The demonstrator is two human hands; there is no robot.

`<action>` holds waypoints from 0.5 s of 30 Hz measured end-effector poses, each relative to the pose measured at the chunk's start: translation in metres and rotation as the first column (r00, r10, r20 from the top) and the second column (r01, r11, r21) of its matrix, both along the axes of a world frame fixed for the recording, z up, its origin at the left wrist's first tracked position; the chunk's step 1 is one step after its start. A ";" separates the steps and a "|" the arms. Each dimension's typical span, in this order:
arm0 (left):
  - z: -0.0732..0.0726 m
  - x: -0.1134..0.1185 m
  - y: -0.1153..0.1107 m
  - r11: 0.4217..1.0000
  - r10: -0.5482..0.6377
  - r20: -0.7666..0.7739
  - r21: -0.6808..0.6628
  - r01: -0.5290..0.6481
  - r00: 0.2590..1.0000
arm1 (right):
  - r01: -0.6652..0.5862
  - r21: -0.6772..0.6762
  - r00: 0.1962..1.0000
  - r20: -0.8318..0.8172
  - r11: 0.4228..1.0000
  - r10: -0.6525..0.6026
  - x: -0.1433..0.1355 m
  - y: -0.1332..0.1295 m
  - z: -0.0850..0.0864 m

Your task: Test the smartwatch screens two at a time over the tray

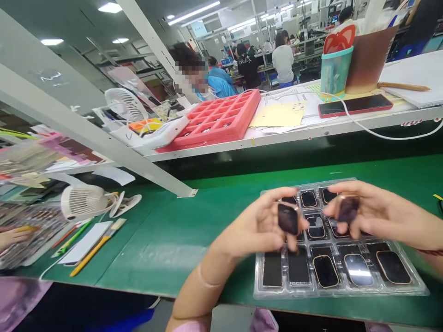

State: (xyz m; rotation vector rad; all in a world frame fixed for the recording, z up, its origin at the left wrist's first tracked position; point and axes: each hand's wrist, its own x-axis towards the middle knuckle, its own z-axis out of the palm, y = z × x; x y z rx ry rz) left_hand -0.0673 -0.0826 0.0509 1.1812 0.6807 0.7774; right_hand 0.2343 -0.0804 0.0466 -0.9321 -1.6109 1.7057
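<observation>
Over a clear plastic tray [238, 289] my two hands are raised, each with a small dark, rounded-square watch face in its fingers. My left hand [258, 226] grips one watch face [288, 218], its dark side turned towards me. Between the fingers of my right hand [375, 210] is another watch face [348, 209], blurred by motion. Several gold-rimmed watch faces [326, 271] lie in the tray's pockets below. Two pockets at the front left show only dark rectangles [272, 269]. My hands cover part of the middle and back rows.
A white shelf [221, 148] crosses behind, bearing a red foam tray [221, 117], a phone [356, 106] and a teal cup [335, 71]. On the green bench at left are a small fan [83, 203] and a brush [98, 246]. Another person's hand [15, 237] is at far left.
</observation>
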 end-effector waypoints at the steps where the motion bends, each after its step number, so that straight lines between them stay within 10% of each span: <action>1: -0.006 0.009 0.007 0.998 -0.067 -0.004 -0.013 0.067 0.998 | 0.000 0.015 1.000 0.000 1.000 0.000 -0.003 0.005 -0.004; 7: -0.042 0.046 0.025 0.999 0.034 -0.108 0.000 -0.034 0.994 | 0.081 0.078 0.995 0.055 0.994 -0.085 -0.022 0.020 -0.026; 15: -0.048 0.048 0.027 0.991 0.130 -0.079 0.018 -0.129 0.988 | 0.106 0.123 0.990 0.084 0.987 -0.117 -0.026 0.021 -0.030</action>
